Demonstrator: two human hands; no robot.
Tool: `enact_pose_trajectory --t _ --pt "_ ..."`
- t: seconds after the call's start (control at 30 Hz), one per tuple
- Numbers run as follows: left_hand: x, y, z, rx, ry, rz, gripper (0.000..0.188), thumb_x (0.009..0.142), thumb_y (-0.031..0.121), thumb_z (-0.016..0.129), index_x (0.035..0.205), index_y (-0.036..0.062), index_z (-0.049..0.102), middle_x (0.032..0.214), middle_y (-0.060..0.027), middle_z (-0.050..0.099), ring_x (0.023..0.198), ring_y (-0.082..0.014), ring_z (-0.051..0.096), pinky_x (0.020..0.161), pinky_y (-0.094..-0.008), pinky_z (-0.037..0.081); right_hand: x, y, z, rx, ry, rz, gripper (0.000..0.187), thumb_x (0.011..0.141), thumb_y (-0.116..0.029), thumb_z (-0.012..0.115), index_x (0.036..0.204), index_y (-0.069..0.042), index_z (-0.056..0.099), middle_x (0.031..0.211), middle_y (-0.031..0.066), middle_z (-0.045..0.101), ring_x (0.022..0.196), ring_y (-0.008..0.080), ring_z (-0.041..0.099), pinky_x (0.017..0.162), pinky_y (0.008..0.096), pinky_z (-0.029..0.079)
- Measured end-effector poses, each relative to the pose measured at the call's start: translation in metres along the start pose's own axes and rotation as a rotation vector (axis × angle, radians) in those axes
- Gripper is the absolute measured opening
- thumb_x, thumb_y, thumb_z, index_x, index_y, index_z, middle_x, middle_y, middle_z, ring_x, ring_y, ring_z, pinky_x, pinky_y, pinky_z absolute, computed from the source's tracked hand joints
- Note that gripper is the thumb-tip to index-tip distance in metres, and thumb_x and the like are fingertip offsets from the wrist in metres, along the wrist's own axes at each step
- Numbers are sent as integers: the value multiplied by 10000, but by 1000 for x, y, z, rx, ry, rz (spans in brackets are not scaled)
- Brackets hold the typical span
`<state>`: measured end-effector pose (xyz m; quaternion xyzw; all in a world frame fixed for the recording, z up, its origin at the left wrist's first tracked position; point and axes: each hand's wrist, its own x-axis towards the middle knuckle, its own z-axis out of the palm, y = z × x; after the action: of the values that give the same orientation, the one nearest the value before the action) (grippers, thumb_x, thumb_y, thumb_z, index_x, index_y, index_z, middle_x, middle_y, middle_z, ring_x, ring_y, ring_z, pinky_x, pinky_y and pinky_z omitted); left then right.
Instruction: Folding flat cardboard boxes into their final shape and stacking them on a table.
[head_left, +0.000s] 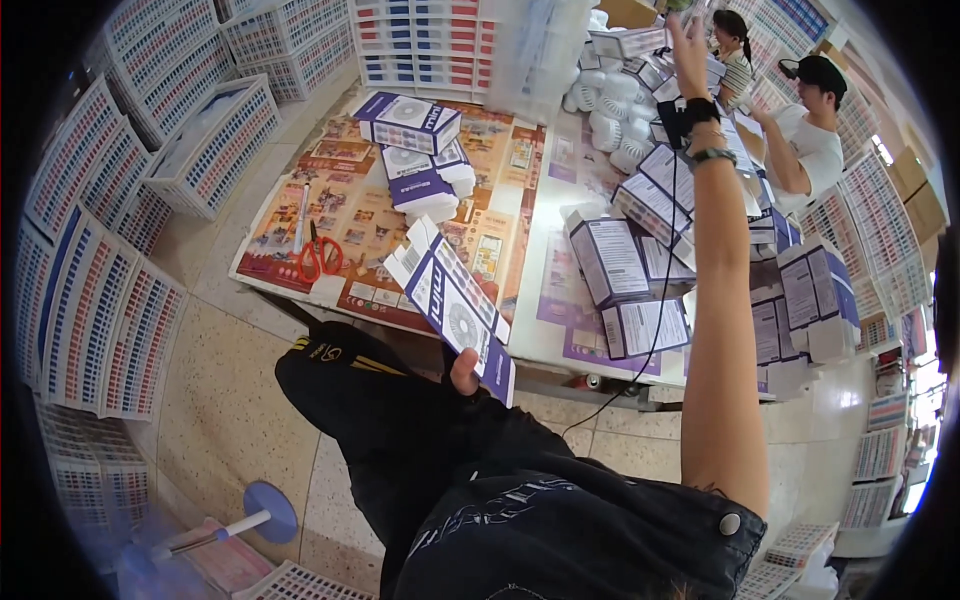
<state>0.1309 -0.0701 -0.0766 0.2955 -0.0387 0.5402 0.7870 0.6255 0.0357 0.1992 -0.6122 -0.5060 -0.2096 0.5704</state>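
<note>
My left hand [465, 371] grips the lower end of a white and purple carton [455, 305] with a fan pictured on it. The carton tilts over the table's front edge, and its flaps stand open at the upper end. Stretched far forward, my right hand [688, 58] has its fingers extended at the top of the view, beside a heap of white wrapped items [612, 115]. Its fingertips are small in the picture, and a shiny thing beyond them cannot be made out. Two more cartons [408, 122] are stacked on the table, one across the other.
Red-handled scissors [319, 256] and a thin white stick [301, 216] lie at the table's left. Several cartons [606, 262] crowd the right side, with a black cable [665, 290] hanging past them. White crates [215, 150] line the left. Another person [812, 130] works at the far right.
</note>
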Motion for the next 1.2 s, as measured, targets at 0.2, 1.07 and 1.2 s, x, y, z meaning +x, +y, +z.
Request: enact_pose_trajectory --t 0.2,1.07,1.2 --pt "-2 7 8 102 -2 -58 1039 713 419 643 1518 110 64 1522 -137 201 1394 -268 240 1055 -377 302 -167 -201 -67 -256 -773 -239 699 801 -61 709 1412 -115 373 1400 150 459 1308 323 424 1049 382 387" --pt "-18 16 3 189 -141 91 1008 729 407 653 1509 131 77 1433 -194 280 1352 -305 293 1091 -488 329 -295 -119 20 -1050 -733 66 805 700 -537 727 1333 -114 467 1093 188 580 859 313 659 640 387 534" --pt "-31 20 -4 213 -82 101 1025 725 429 628 1496 37 79 1437 -254 287 1347 -340 308 1124 -481 253 -303 -169 -23 -898 -724 34 731 728 -496 726 1333 -175 470 1089 196 577 883 351 641 691 416 519"
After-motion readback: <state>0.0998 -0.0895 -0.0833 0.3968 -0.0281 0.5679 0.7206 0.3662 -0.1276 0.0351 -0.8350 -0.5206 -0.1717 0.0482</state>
